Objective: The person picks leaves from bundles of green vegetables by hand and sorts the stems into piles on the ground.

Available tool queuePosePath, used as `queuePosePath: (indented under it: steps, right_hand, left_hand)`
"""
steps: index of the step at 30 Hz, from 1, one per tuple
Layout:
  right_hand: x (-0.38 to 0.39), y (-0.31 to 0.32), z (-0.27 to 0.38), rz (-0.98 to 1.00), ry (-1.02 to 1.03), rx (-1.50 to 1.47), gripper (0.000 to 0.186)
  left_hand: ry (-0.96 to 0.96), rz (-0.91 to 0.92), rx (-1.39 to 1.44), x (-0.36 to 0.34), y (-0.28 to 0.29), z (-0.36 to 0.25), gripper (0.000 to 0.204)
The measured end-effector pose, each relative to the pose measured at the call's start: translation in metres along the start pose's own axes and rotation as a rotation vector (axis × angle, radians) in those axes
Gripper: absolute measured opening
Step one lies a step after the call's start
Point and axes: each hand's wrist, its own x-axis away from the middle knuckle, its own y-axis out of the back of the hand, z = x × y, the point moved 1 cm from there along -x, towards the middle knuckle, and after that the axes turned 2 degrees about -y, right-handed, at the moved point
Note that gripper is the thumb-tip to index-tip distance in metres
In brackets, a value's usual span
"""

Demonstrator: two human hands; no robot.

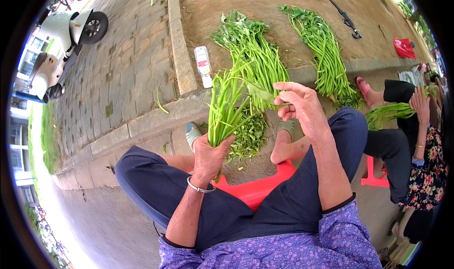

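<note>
My left hand (211,158) is wrapped round the lower ends of a bunch of green leafy vegetable stems (223,103), held upright above my knees. To its right, my right hand (306,109) is raised, its thumb and fingers closing at the tip of a broad green leaf (260,91) that reaches over from the bunch. Below the hands, between my feet, lies a heap of plucked leaves (247,141). Just beyond the bunch rests a large pile of long stems (257,47), leaves pointing away from me.
A second stem pile (325,56) lies across the kerb (179,37). A white and red package (203,63) stands near the kerb corner. I sit over a red stool (257,186). At right, another person's hand (419,103) holds green stems. A scooter (66,37) stands far left.
</note>
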Motion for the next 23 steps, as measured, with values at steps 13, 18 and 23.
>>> queuePosePath:
  steps: [13, 18, 23]
  right_hand:
    - [-0.008, 0.000, -0.008, -0.043, 0.120, 0.178, 0.021]
    - [-0.004, -0.006, -0.006, -0.003, 0.122, 0.196, 0.022]
    - [-0.004, -0.007, -0.010, 0.032, 0.133, 0.264, 0.022]
  left_hand:
    - [0.155, 0.198, 0.480, 0.002, 0.010, -0.026, 0.019]
    - [0.074, 0.232, 0.976, -0.009, 0.034, -0.025, 0.027]
    - [0.130, 0.364, 0.929, -0.008, 0.024, -0.014, 0.026]
